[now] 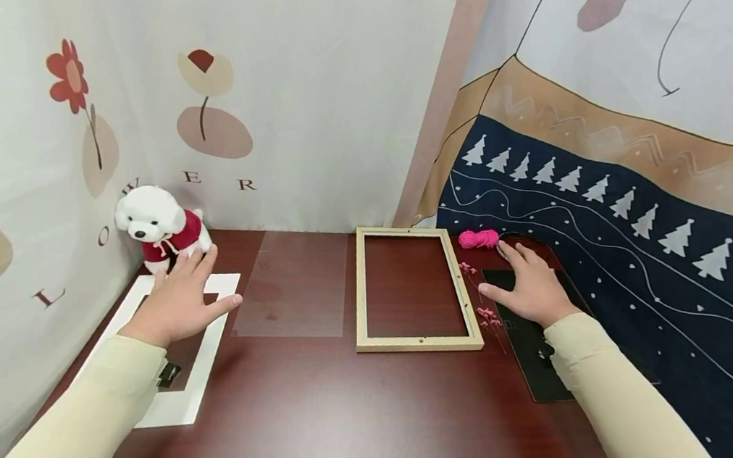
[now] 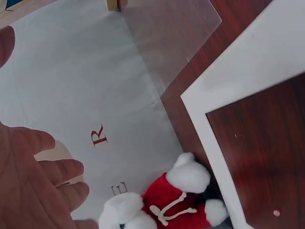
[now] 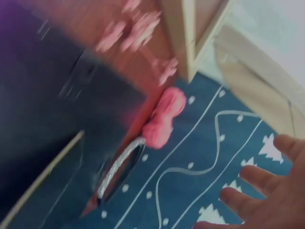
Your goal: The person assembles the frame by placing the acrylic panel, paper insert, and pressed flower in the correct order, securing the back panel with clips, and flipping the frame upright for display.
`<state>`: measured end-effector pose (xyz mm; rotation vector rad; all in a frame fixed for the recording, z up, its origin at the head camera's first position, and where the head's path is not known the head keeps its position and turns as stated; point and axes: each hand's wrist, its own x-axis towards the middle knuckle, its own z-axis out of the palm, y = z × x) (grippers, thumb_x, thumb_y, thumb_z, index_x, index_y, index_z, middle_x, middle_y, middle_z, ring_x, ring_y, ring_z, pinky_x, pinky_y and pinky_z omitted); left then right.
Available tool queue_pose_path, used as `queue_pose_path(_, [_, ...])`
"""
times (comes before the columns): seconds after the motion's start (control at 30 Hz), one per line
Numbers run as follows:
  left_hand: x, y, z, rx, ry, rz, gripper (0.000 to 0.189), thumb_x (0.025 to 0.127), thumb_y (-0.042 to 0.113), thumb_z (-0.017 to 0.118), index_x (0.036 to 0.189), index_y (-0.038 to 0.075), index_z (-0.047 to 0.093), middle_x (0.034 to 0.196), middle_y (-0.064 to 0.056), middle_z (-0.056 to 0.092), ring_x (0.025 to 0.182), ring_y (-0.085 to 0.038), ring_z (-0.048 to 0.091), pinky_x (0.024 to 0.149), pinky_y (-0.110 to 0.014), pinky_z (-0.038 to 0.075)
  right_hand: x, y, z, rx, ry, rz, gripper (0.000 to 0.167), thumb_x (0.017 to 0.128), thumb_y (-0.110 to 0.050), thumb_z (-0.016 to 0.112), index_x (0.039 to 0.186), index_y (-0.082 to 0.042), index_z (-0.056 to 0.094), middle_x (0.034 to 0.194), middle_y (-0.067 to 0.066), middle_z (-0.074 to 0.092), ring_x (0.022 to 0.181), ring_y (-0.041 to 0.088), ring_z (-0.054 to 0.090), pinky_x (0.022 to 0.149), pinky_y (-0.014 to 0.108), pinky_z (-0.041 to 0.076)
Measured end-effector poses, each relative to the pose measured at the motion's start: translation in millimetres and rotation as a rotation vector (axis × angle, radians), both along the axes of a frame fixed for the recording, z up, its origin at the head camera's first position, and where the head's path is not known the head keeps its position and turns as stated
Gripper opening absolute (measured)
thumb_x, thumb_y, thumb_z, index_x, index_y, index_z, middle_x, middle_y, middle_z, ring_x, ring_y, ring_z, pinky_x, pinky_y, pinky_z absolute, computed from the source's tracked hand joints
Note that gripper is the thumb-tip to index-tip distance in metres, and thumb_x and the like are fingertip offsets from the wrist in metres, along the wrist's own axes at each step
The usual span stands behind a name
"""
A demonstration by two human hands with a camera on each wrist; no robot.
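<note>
My left hand [image 1: 179,303] hovers with fingers spread above a white mat board [image 1: 217,343] with a rectangular opening. Behind it sits a white plush dog [image 1: 191,232] in a red top. Over on the right, my right hand [image 1: 532,283] is held, fingers extended, above a black board [image 1: 526,352]; nothing is in its grasp. A pale wooden frame [image 1: 418,345] lies in the middle. Between frame and mat board is a clear sheet [image 1: 296,288]. Pink yarn [image 1: 478,239] and small pink flower sprigs [image 1: 488,317] lie beside the frame's right side.
A dark, curved item with a silvery rim [image 3: 121,164] lies by the yarn, partly hidden by my right hand in the head view. Printed curtains [image 1: 326,94] border the dark red table [image 1: 338,408] at the back and both sides.
</note>
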<state>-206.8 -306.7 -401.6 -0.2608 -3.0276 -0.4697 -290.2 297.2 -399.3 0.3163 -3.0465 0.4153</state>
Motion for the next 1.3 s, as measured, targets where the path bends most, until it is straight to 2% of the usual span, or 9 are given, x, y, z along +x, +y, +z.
queue_pose_path(0.1, [-0.7,0.0,-1.5,0.074,-0.03,-0.019,0.107,0.101,0.06,0.062,0.166,-0.006,0.009,0.17,-0.034,0.017,0.154,-0.061,0.011,0.119,-0.077,0.013,-0.7,-12,-0.6,-0.103,-0.002,-0.006,0.106,0.092,-0.067,0.069,0.168,-0.009,0.025,0.166,0.032,0.028,0.149,0.055,0.032,0.113,0.077,0.032])
queue_pose_path(0.2, [-1.7,0.6,-2.8,0.136,-0.052,-0.022,0.107,0.101,0.057,0.063,0.167,-0.006,0.007,0.17,-0.033,0.016,0.155,-0.058,0.015,0.12,-0.073,0.02,-1.4,-26,-1.1,-0.213,-0.006,-0.011,0.098,0.094,-0.058,0.072,0.166,-0.006,0.029,0.165,0.029,0.032,0.148,0.051,0.036,0.115,0.073,0.034])
queue_pose_path(0.37, [-5.7,1.5,-6.4,0.2,-0.067,-0.01,0.104,0.103,0.053,0.062,0.167,-0.005,0.005,0.169,-0.036,0.016,0.153,-0.057,0.02,0.119,-0.073,0.024,-2.3,-52,-0.5,-0.395,-0.003,0.016,0.082,0.098,-0.042,0.075,0.16,-0.003,0.039,0.159,0.026,0.044,0.14,0.047,0.048,0.114,0.065,0.043])
queue_pose_path(0.47, [-6.4,4.1,-9.3,0.239,-0.087,0.005,0.103,0.103,0.052,0.062,0.167,-0.004,0.004,0.169,-0.036,0.017,0.152,-0.058,0.024,0.118,-0.073,0.026,-2.5,-70,-0.2,-0.493,-0.026,0.049,0.079,0.098,-0.039,0.076,0.159,-0.003,0.042,0.155,0.024,0.049,0.136,0.046,0.054,0.11,0.06,0.048])
queue_pose_path(0.67, [-6.3,9.8,-15.9,0.333,-0.107,0.015,0.099,0.106,0.048,0.061,0.168,-0.003,0.002,0.168,-0.036,0.02,0.148,-0.056,0.035,0.113,-0.068,0.04,-4.3,-108,-3.2,-0.591,-0.088,0.084,0.073,0.098,-0.038,0.076,0.156,-0.004,0.046,0.153,0.023,0.053,0.138,0.044,0.055,0.113,0.058,0.047])
queue_pose_path(0.77, [-7.6,13.5,-18.6,0.383,-0.115,0.015,0.098,0.106,0.044,0.061,0.168,-0.003,0.001,0.167,-0.036,0.021,0.151,-0.055,0.031,0.114,-0.067,0.039,-4.7,-127,-3.0,-0.638,-0.123,0.089,0.071,0.098,-0.039,0.076,0.154,-0.006,0.048,0.152,0.022,0.054,0.137,0.042,0.057,0.112,0.056,0.049])
queue_pose_path(0.97, [-10.6,20.4,-29.0,0.475,-0.15,0.037,0.093,0.106,0.03,0.062,0.168,-0.002,0.001,0.167,-0.036,0.022,0.155,-0.053,0.024,0.119,-0.07,0.029,-4.4,-167,-7.3,-0.722,-0.157,0.137,0.066,0.097,-0.035,0.078,0.151,-0.006,0.052,0.147,0.021,0.059,0.135,0.041,0.059,0.111,0.053,0.05])
queue_pose_path(1.1, [-11.8,25.3,-33.9,0.525,-0.172,0.041,0.091,0.103,0.02,0.061,0.168,-0.001,0.001,0.167,-0.036,0.024,0.154,-0.055,0.025,0.12,-0.069,0.027,-3.3,-192,-16.1,-0.743,-0.159,0.161,0.063,0.097,-0.033,0.078,0.148,-0.006,0.054,0.142,0.022,0.062,0.131,0.038,0.062,0.108,0.05,0.052])
queue_pose_path(1.3, [-14.9,28.7,-43.4,0.56,-0.195,0.03,0.087,0.101,0.01,0.057,0.168,-0.003,0.002,0.165,-0.038,0.026,0.152,-0.056,0.029,0.121,-0.067,0.029,2.7,-223,-25.4,-0.783,-0.215,0.194,0.064,0.097,-0.033,0.078,0.148,-0.004,0.053,0.142,0.025,0.061,0.131,0.038,0.061,0.107,0.051,0.053])
